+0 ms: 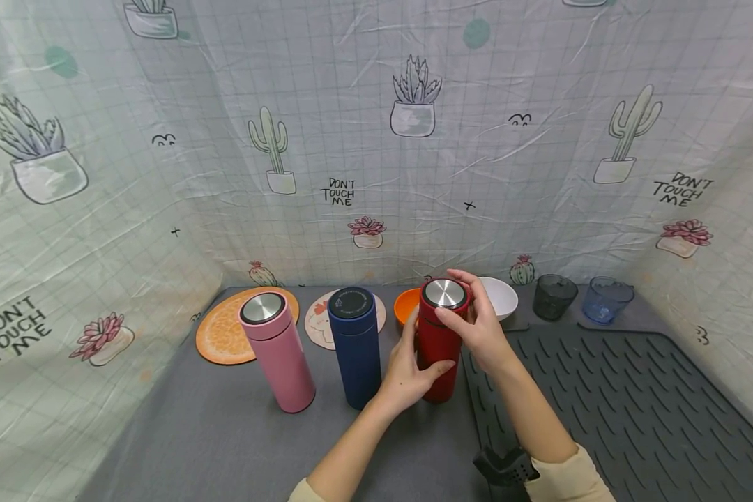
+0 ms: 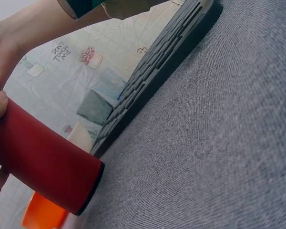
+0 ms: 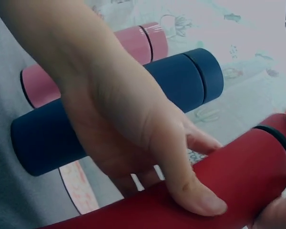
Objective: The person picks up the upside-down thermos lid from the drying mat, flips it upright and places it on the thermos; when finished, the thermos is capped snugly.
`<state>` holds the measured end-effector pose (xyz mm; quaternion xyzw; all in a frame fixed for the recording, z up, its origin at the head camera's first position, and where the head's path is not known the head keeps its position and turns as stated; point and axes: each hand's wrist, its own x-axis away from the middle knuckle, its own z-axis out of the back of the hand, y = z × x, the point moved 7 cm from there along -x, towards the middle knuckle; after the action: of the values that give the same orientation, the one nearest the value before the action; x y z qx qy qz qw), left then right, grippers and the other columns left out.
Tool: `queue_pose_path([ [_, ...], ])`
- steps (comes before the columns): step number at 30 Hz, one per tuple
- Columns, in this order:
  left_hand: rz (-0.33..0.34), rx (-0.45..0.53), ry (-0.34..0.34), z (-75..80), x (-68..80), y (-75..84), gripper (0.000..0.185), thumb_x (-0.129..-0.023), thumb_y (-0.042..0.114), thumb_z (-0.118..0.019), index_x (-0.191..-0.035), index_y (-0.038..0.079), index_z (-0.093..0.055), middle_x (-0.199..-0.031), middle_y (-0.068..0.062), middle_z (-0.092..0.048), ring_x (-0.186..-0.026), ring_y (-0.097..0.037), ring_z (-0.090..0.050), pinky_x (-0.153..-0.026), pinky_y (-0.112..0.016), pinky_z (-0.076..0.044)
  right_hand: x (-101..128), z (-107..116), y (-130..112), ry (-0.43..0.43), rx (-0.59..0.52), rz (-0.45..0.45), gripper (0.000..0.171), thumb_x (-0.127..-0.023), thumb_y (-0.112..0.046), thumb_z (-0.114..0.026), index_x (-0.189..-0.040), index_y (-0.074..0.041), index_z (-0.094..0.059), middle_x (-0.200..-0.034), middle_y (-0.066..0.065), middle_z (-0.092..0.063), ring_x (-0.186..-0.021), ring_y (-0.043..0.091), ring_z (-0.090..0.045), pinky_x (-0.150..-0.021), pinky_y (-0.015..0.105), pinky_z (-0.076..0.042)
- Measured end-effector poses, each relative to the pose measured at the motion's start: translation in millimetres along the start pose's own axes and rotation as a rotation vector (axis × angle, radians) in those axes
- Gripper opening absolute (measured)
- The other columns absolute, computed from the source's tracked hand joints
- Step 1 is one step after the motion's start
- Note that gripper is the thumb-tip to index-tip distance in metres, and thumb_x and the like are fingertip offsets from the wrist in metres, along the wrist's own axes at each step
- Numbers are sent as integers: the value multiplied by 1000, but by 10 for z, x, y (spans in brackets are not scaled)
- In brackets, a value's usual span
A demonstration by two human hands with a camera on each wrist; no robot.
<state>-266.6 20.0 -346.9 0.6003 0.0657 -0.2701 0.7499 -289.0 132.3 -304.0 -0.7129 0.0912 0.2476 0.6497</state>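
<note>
While the left hand grips the red flask low on its body, the right hand curls round its cap — still seated, so opening looks barely begun — upright on the tabletop.

I saw a red flask, a navy flask and a pink flask, the red and pink ones with silver tops. The worktop was grey, the ribbed mat dark grey. Behind stood an orange bowl, a white bowl, a smoky cup, a blue cup and an orange-slice-patterned plate. The backdrop showed cacti on a pale grid.
</note>
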Motion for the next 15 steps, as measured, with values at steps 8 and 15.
queue_pose_path([
  [8,-17,8,9,2,-3,15,87,-78,5,-71,-144,10,-15,-131,-15,-45,-112,-28,-49,-94,-41,-41,15,-17,-5,-19,21,5,60,-87,-3,-44,-142,-1,-20,-128,19,-39,-108,18,-47,-88,25,-43],
  [15,-28,0,11,-1,-7,-35,87,-79,7,-70,-144,13,-14,-132,-13,-44,-113,-26,-49,-94,-42,-41,18,-24,4,-43,13,-29,58,-91,-5,-42,-143,-1,-18,-136,18,-33,-114,20,-42,-94,28,-39],
])
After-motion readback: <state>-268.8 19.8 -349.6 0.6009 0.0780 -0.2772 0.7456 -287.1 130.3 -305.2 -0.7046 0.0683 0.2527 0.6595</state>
